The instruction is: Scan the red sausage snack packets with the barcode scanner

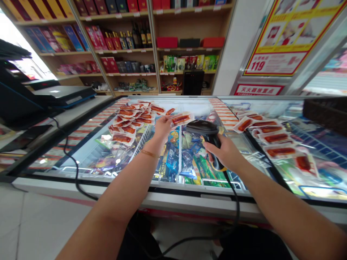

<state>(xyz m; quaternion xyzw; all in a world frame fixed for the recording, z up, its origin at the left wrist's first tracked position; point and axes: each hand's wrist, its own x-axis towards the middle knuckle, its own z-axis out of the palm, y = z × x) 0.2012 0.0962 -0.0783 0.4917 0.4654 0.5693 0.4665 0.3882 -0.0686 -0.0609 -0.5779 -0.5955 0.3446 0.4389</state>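
Note:
Between the fingers of my left hand (163,127) is a small clear packet with a reddish-brown sausage-like snack (182,119), held by its left end above the freezer. My right hand (223,150) wraps round the handle of a black barcode scanner (202,127), whose head points left, close to the packet's right end. A black cable (235,195) hangs from the scanner's handle. Left of my left hand, a pile of similar packets (127,117) lies on the freezer's glass top. More packets (276,138) lie in an overlapping row on the glass to the right.
The chest freezer (173,196) holds bagged frozen goods in wire baskets under glass. At left stand a scale-like device (63,95) and a dark machine on a counter. A dark brown box (326,113) sits at right. Stocked shelves (121,52) line the back.

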